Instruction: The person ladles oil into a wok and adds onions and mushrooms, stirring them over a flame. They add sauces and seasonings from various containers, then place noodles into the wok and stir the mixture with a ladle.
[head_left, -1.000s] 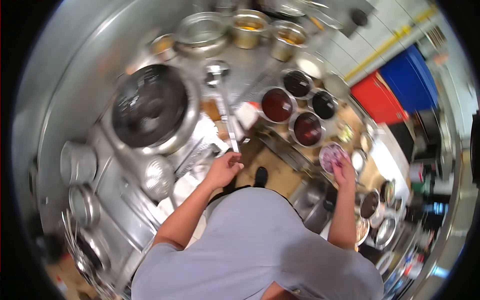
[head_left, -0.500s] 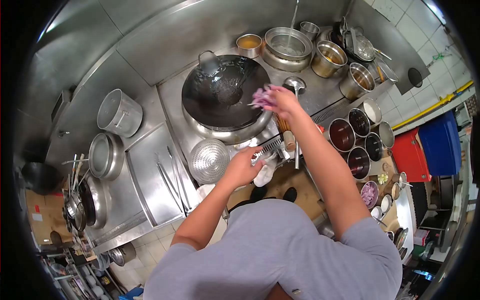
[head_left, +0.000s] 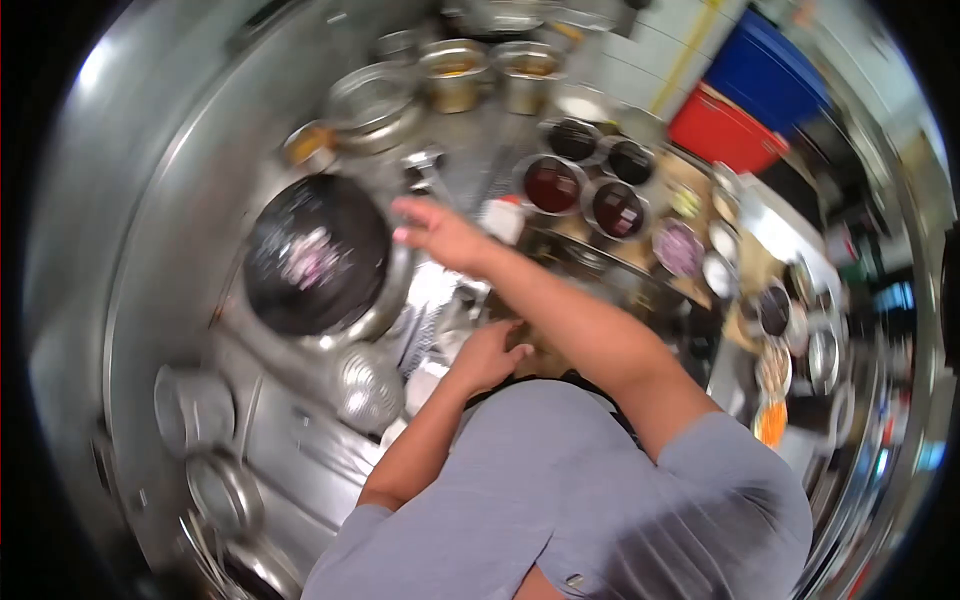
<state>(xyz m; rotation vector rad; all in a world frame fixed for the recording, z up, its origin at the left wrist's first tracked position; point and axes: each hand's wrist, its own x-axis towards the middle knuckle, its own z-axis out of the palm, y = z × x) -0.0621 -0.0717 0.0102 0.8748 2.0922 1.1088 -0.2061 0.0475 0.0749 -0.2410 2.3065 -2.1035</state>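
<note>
A black wok (head_left: 352, 225) sits on its burner ring, with chopped purple onion (head_left: 315, 260) in the middle of it. My right hand (head_left: 438, 234) is stretched out just beyond the wok's near right rim, fingers apart and nothing in them. My left hand (head_left: 487, 357) hangs low by the stove's front edge, thumb and fingers apart, with no object visible in it. White cloth (head_left: 425, 388) lies close to its wrist. Between the wok and my left forearm lies a perforated metal strainer (head_left: 366, 386). A ladle (head_left: 425, 165), smeared by motion, rests behind my right hand.
Pots of dark red sauce (head_left: 552, 184) and dark liquid stand right of the stove. Beyond them are a bowl of chopped onion (head_left: 679, 248) and several small containers. A water-filled pan (head_left: 373, 100) stands behind the wok, a metal pot (head_left: 194, 408) to the left.
The chopped onion has left my right hand and lies in the wok. My right hand's fingers have opened. The view has swung right, and my left hand has moved away from the cloth.
</note>
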